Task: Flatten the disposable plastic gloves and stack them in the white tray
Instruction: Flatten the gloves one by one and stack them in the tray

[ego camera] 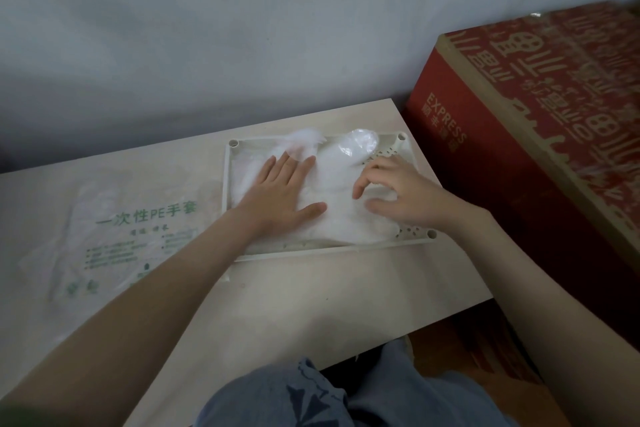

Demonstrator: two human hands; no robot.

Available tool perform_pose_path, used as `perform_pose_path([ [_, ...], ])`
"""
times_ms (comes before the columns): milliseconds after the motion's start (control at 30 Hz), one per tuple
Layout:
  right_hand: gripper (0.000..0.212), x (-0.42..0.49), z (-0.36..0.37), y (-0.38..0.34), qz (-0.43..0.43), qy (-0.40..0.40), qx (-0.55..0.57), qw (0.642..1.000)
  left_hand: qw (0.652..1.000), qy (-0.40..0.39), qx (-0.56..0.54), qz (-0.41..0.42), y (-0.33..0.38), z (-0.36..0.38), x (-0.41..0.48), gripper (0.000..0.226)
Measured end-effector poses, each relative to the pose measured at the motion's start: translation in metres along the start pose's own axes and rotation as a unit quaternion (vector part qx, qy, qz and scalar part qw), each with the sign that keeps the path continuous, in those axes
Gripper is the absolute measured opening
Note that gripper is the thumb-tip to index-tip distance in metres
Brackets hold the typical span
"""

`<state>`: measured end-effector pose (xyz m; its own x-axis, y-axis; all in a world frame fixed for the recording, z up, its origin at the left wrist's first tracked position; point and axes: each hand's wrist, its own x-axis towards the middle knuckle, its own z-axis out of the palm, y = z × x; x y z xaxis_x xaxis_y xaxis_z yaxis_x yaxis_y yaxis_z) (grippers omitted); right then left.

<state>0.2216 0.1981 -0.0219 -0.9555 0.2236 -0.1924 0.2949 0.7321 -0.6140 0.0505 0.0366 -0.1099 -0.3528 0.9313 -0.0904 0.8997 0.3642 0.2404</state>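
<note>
A white perforated tray [408, 242] lies on the table's right half. Inside it rests a stack of clear plastic gloves [343, 215]. Glove fingers [360, 146] stick up over the tray's far rim. My left hand [282, 196] lies flat, palm down, on the left part of the stack. My right hand [398, 196] hovers over the right part with its fingers curled and fingertips touching the plastic; whether it pinches a glove is unclear.
A clear bag with green print [114, 236] holding more gloves lies on the table's left half. A large red cardboard box [540, 135] stands right of the table. A grey wall rises behind. My denim-clad knee [311, 399] is below the table's front edge.
</note>
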Motion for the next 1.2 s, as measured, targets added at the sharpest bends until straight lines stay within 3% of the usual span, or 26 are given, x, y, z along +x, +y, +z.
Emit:
perform_pose_path([
  [67,0.032,-0.001,0.009,-0.006,-0.012,-0.031,-0.042,0.999,1.000,-0.004,0.007,0.008,0.000,0.000,0.000,0.099],
  [167,0.071,-0.002,0.026,-0.005,0.003,-0.110,-0.135,0.985,1.000,-0.006,0.022,0.013,-0.001,0.000,0.000,0.100],
  [233,0.079,-0.003,0.036,-0.001,0.007,-0.135,-0.186,0.973,0.999,-0.011,0.024,0.024,-0.002,-0.001,0.000,0.100],
  [400,0.064,-0.003,0.036,0.002,0.033,-0.106,-0.123,0.986,0.998,-0.029,0.035,0.047,-0.004,-0.002,0.000,0.099],
  [500,0.039,0.004,0.030,-0.007,0.029,-0.005,-0.066,0.997,0.998,-0.020,0.040,0.053,-0.004,-0.004,0.001,0.099],
  [600,0.029,0.017,0.028,-0.022,0.053,0.085,-0.038,0.994,0.999,0.006,0.019,0.048,-0.001,-0.006,0.001,0.093],
  [733,0.034,0.035,0.033,-0.040,0.092,0.092,0.025,0.991,0.997,0.070,0.013,0.028,0.003,-0.008,0.006,0.086],
  [867,0.042,0.048,0.046,-0.042,0.104,0.119,0.023,0.987,0.989,0.131,0.063,0.035,-0.001,0.000,0.012,0.056],
  [967,0.051,0.058,0.065,-0.030,0.116,0.139,-0.040,0.983,0.989,0.131,0.045,0.042,-0.002,0.005,0.014,0.063],
  [1067,0.066,0.061,0.084,-0.012,0.152,0.090,-0.118,0.977,0.990,0.131,0.032,0.043,-0.006,0.010,0.015,0.067],
  [1200,0.065,0.051,0.092,0.006,0.161,0.104,-0.133,0.972,0.990,0.128,0.032,0.043,-0.011,0.012,0.016,0.077],
])
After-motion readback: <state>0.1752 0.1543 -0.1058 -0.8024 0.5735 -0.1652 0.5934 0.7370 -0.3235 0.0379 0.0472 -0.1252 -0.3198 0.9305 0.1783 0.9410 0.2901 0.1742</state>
